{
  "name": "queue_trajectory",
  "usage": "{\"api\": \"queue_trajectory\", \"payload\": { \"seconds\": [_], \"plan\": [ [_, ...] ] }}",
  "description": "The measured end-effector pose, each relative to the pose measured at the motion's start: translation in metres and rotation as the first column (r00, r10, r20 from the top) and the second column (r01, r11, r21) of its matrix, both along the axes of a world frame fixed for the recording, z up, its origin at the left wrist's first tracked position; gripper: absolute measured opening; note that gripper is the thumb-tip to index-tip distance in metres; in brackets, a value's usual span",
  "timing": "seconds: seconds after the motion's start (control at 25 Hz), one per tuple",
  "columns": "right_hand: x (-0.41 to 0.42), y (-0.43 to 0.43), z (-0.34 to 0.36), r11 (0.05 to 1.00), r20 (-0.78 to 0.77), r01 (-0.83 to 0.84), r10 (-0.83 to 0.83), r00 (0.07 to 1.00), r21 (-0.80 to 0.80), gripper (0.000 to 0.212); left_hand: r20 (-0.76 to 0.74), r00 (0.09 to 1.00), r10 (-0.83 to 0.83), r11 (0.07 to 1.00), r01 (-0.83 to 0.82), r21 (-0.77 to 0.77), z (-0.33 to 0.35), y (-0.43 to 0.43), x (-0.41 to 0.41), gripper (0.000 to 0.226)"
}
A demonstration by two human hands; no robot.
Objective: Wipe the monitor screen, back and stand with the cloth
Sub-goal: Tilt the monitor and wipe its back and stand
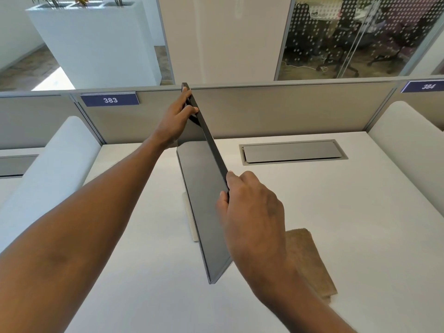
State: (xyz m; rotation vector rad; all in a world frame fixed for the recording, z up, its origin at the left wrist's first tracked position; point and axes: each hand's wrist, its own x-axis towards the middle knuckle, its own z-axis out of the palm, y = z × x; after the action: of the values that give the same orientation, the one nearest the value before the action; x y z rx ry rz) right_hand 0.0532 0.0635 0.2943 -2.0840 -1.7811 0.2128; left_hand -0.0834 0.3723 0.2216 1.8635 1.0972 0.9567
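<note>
Back of monitor [204, 200] unseen, stand [189, 219] mostly behind it, cloth [310, 260] partly under right forearm [283, 294], plants [81, 0] cropped by top edge.

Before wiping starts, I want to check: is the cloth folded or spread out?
Folded. The brown cloth lies on the desk as a thick pad, layered at its near end; the right arm hides part.

Glossy monitor screen [201, 188]; nubbly tan cloth [310, 260]; matt white desk [336, 212].
</note>
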Motion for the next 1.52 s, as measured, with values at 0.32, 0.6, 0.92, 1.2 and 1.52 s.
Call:
{"api": "queue_trajectory", "payload": {
  "seconds": [0.32, 0.6, 0.92, 1.2, 1.52],
  "plan": [
    [-0.014, -0.007, 0.009, 0.992, -0.113, -0.11, 0.103, 0.988, -0.056, 0.047, 0.059, 0.998, -0.018, 0.999, 0.021, -0.047, 0.011, -0.013, 0.004, 0.067],
    [-0.028, -0.011, 0.004, 0.98, -0.182, -0.162, 0.139, 0.973, -0.118, 0.05, 0.084, 0.995, -0.05, 0.994, 0.058, -0.092, 0.014, -0.02, 0.009, 0.05],
    [-0.047, -0.012, -0.012, 0.959, -0.151, -0.257, 0.239, 0.959, -0.116, 0.058, 0.143, 0.986, -0.087, 0.987, 0.105, -0.125, 0.007, -0.007, 0.021, 0.065],
    [-0.069, -0.006, -0.011, 0.963, -0.169, -0.234, 0.21, 0.963, -0.134, 0.071, 0.132, 0.982, -0.136, 0.984, 0.149, -0.1, 0.004, 0.004, 0.038, 0.069],
    [-0.093, 0.008, -0.026, 0.989, -0.092, -0.141, 0.145, 0.985, 0.04, 0.067, 0.058, 0.968, -0.245, 0.965, 0.249, -0.082, 0.005, 0.02, 0.049, 0.068]
  ]
}}
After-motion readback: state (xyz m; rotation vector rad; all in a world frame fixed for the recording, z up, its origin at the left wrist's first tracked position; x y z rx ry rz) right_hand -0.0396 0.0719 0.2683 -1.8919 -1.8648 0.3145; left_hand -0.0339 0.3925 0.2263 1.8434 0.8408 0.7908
